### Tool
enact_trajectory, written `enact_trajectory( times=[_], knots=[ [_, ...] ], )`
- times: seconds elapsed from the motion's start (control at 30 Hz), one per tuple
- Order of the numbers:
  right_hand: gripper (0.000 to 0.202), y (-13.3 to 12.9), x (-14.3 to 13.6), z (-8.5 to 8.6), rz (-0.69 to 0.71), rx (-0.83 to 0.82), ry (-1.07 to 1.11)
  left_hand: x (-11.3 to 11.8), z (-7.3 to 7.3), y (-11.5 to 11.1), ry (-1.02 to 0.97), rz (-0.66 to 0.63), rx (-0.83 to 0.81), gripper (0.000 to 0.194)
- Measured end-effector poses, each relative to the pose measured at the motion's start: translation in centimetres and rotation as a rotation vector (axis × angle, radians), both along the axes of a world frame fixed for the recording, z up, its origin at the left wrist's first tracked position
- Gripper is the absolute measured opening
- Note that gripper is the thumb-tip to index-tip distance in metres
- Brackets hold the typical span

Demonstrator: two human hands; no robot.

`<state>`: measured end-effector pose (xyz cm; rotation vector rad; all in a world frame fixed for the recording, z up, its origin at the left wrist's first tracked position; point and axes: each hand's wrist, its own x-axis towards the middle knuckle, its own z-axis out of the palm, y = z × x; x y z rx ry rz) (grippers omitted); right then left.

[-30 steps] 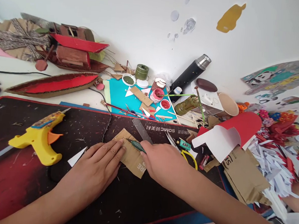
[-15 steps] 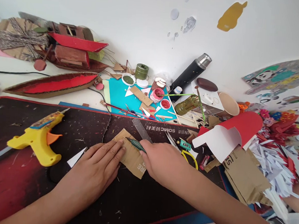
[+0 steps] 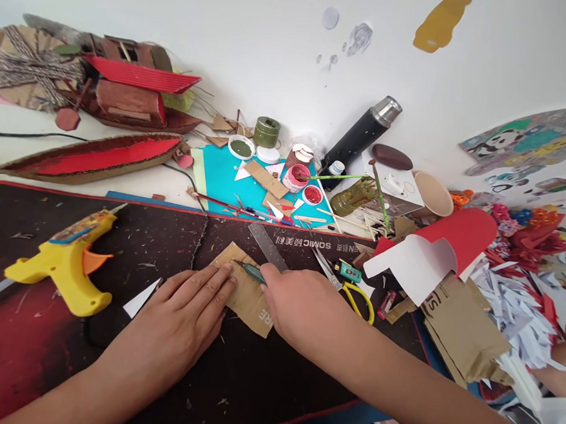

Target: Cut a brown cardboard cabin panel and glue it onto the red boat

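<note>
Right hand (image 3: 301, 298) around a cutter (image 3: 252, 272), probably, over cardboard (image 3: 251, 303)

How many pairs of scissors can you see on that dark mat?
1: the yellow-handled scissors, beside the right hand. Others may be hidden.

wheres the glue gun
In the head view, the glue gun lies at left on the dark mat, in front of the red-lined boat and left of the left hand.

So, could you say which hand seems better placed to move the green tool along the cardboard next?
Probably the right hand: it holds the green tool, tip over the cardboard, while the left hand lies on that piece.
</note>
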<state>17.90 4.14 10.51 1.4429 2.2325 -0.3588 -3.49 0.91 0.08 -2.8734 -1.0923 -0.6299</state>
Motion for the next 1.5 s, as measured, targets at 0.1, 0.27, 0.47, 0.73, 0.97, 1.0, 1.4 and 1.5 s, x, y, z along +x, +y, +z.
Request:
enact_trajectory(
  times=[0.1, 0.27, 0.47, 0.73, 0.97, 1.0, 1.4, 1.5],
  knots=[
    [0.026, 0.3, -0.3, 0.1, 0.013, -0.044, -0.028, 0.0, -0.1, 0.1, -0.026, -0.007, -0.012, 0.043],
    [0.026, 0.9, -0.4, 0.6, 0.025, -0.028, -0.004, 0.0, 0.0, 0.3, -0.016, -0.012, 0.015, 0.041],
    [0.048, 0.9, -0.9, 0.5, 0.049, -0.069, -0.037, 0.0, -0.2, 0.3, -0.033, 0.000, 0.005, 0.041],
    [0.048, 1.1, -1.3, 0.6, 0.018, -0.099, -0.012, 0.0, -0.3, 0.3, -0.042, -0.018, 0.010, 0.042],
    [0.046, 1.6, -1.7, 1.3, -0.011, -0.141, 0.006, 0.0, -0.4, 0.4, -0.037, -0.022, 0.014, 0.042],
    [0.044, 1.8, -1.7, 1.4, -0.011, -0.144, 0.006, 0.0, -0.4, 0.4, -0.033, -0.023, 0.014, 0.042],
    [0.035, 3.0, -2.3, 2.1, 0.024, -0.192, 0.003, 0.2, 0.3, 0.7, 0.004, -0.052, 0.074, 0.040],
    [0.034, 3.8, -2.6, 2.7, 0.018, -0.230, -0.019, 0.2, 0.4, 0.7, 0.002, -0.049, 0.076, 0.041]
  ],
)
